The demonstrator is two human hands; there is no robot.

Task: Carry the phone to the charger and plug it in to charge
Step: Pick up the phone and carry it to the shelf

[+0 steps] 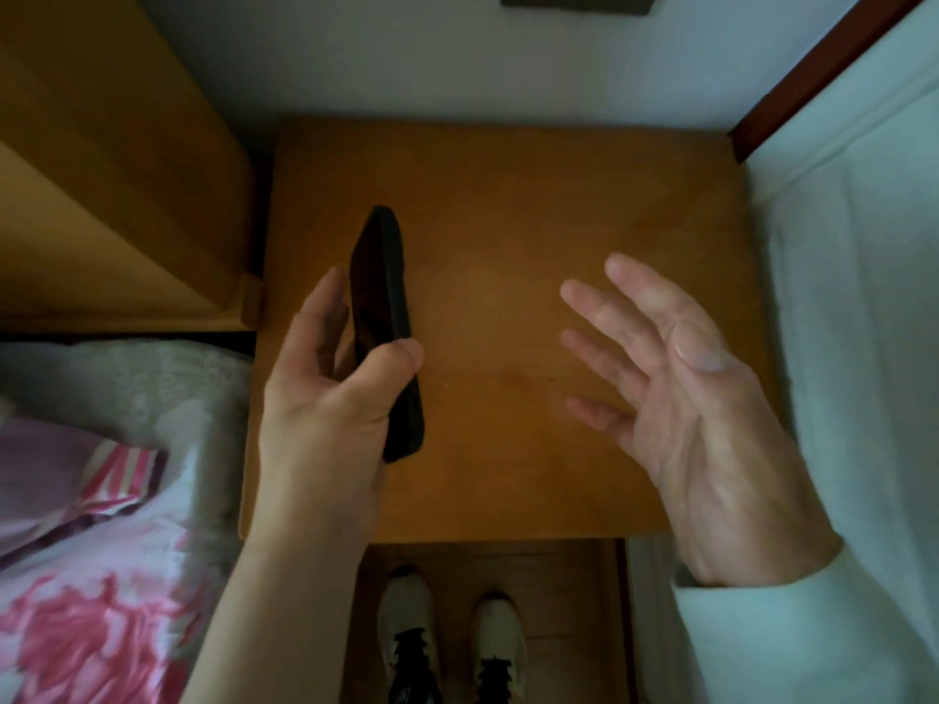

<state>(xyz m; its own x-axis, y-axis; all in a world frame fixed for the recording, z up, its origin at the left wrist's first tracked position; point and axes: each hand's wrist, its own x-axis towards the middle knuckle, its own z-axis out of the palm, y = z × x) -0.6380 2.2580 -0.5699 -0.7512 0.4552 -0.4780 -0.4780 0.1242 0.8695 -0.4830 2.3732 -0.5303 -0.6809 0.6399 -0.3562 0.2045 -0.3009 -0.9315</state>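
Nearest, at the bottom edge, two pale shoes with dark laces stand on a wooden floor. To the left lies bedding printed with pink flowers, and a striped pink cloth rests on it.

Above the shoes, both hands hang over a bare wooden nightstand. The left hand grips a black phone edge-up, thumb pressed against its right side and fingers curled round the left side. The phone is tilted so that its dark screen faces left, and its long axis runs away from the person. Whether its lower end touches the wood or is held just clear of it cannot be told from this angle.

The right hand is empty, palm turned left, fingers spread and slightly bent, well apart from the phone. A pale sleeve covers its wrist.

Farther back, a wooden cabinet stands left of the nightstand, a pale curtain hangs on the right, and a white wall closes the view, with a dark plate at its top edge.
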